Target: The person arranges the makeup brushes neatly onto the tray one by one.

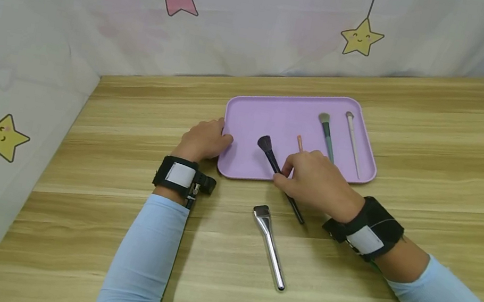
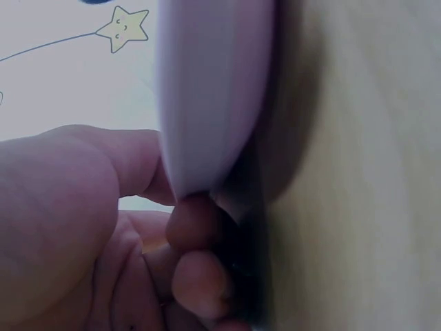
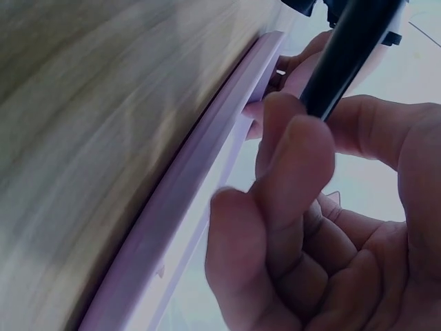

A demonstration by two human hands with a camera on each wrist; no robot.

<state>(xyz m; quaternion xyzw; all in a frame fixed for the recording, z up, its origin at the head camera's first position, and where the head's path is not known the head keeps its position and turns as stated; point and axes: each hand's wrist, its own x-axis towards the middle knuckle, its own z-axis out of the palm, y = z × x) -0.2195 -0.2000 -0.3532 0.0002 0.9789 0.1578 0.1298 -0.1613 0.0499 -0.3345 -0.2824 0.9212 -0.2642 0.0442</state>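
Observation:
My right hand pinches a black makeup brush by its handle, over the near edge of a lilac tray. The brush's dark bristles point away from me, above the tray floor. In the right wrist view, the black handle runs between thumb and fingertips. At the tray's left end, my left hand grips the rim, thumb on top. The left wrist view shows fingertips at the tray's underside. On the table nearer me lies a silver makeup brush with a flat dark head.
Inside the tray, toward the right, lie a green makeup brush and a thin white one. A small brush with an orange-brown tip is partly hidden by my right hand. Behind the wooden table hangs a printed curtain.

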